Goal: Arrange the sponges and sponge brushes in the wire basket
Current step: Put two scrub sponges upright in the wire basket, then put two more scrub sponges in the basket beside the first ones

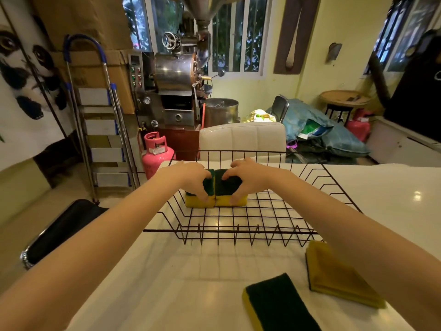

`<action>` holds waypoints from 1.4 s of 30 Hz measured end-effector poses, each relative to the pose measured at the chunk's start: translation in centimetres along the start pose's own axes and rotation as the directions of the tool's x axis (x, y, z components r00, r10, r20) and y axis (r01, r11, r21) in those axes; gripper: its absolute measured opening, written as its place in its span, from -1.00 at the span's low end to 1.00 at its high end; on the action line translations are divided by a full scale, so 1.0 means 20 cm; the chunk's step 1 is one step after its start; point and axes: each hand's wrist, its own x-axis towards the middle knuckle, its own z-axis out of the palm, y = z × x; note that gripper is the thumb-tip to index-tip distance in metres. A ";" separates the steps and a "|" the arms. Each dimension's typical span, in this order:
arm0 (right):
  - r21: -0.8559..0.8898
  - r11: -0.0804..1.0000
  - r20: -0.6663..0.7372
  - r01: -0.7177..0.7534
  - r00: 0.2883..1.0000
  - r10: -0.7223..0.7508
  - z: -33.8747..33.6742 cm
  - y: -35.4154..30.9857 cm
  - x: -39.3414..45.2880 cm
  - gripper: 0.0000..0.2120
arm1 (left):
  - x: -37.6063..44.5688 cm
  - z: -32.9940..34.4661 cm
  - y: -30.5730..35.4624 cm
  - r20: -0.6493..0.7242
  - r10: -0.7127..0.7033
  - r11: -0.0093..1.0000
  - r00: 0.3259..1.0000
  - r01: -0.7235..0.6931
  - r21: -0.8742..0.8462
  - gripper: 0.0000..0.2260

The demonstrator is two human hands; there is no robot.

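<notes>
A black wire basket [267, 232] stands on the white table [393, 187]. Inside it, at the far left, two yellow sponges with dark green tops lie side by side and touch. My left hand [191, 177] grips the left sponge [199, 203]. My right hand [248, 177] grips the right sponge [229, 185]. Outside the basket, near me, a green-topped sponge [279, 304] lies flat. To its right, yellow sponges [334, 278] lie stacked, yellow side up, partly under my right forearm.
A white padded chair back [241, 139] stands behind the table's far edge. A pink gas cylinder [156, 151] and a step ladder [102, 120] are on the floor at left. A black chair seat [62, 230] sits close to the table's left side.
</notes>
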 end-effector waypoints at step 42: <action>0.595 0.797 -0.236 -0.104 0.925 0.297 0.44 0.11 -1.30 -0.88 | -0.60 0.30 0.95 -0.096 0.162 0.922 0.982 -0.185 -0.341 -0.50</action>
